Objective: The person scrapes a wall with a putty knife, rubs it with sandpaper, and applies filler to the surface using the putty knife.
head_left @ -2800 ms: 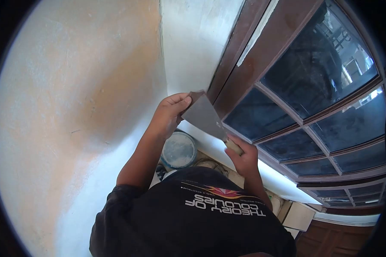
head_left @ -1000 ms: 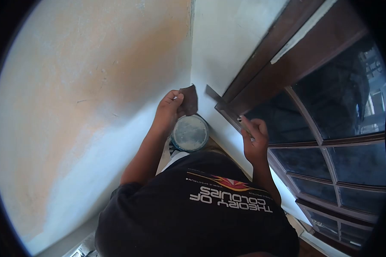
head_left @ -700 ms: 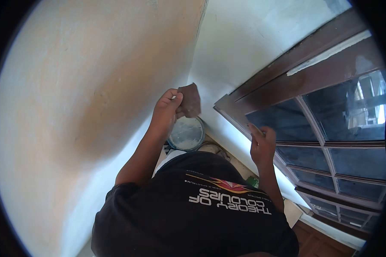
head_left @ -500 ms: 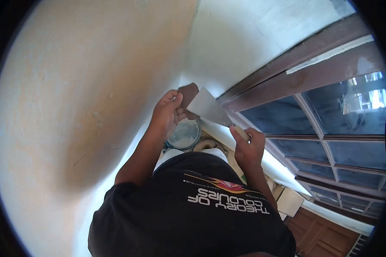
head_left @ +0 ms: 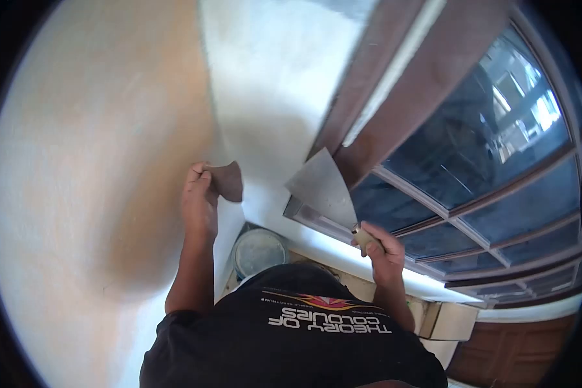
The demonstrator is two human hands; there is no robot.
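Two blades: right hand (head_left: pixel 383 251) clasps broad grey putty knife (head_left: pixel 323 187); left hand (head_left: pixel 199 199) pinches small brown scraper (head_left: pixel 229 181).

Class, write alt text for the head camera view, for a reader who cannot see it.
A person's right hand holds a wide putty knife up near a dark wooden window frame, while the left hand pinches a small brown piece by the pale wall. A round bucket sits below.
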